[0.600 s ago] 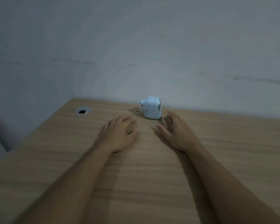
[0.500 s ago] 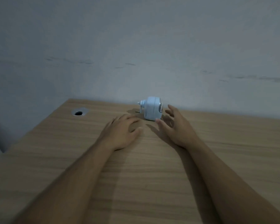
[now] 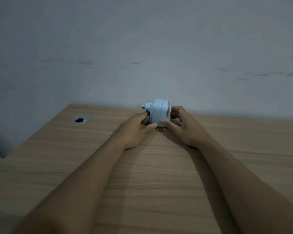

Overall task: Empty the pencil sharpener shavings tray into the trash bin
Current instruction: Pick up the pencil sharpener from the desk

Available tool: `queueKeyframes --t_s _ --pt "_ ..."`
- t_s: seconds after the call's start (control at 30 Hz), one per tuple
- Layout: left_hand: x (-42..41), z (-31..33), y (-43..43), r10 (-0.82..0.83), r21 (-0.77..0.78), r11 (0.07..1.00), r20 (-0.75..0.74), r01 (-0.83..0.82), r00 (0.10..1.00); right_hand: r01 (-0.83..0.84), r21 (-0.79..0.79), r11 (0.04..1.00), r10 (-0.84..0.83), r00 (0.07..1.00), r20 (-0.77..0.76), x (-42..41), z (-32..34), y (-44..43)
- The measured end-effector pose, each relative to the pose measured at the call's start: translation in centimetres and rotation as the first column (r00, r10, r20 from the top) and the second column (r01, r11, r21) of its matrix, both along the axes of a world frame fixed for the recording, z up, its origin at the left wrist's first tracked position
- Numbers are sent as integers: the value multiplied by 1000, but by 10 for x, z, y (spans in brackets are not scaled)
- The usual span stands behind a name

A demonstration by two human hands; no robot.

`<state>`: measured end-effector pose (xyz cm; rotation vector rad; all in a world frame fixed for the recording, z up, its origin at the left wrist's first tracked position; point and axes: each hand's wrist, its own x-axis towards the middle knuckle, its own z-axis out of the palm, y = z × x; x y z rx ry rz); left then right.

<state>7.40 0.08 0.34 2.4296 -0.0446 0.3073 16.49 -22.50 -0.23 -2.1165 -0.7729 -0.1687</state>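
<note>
reaching forward over the wooden bench, both bare forearms lead to the left hand and right hand, whose fingers close around the pale blue pencil sharpener. it sits on the bench at the far edge, just before the wall. a cable hole lies far left.

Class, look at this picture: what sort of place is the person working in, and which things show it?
Probably a study or office desk against a wall: a wood-grain desk with a round cable hole, a pale blue pencil sharpener and a bare painted wall behind.
</note>
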Motion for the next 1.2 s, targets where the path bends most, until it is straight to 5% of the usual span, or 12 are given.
queueKeyframes --t_s 0.37,0.87,1.2 --pt "-101 9 -20 45 -352 936 39 -28 998 -10 71 997 4 997 78 -112 5 -8" --pt "-299 12 -30 235 -265 939 32 -219 971 -235 -82 968 244 963 117 -253 -4 -7" --pt "-337 11 -15 186 -339 919 -80 -202 979 -308 -89 947 311 950 23 -280 -1 -11"
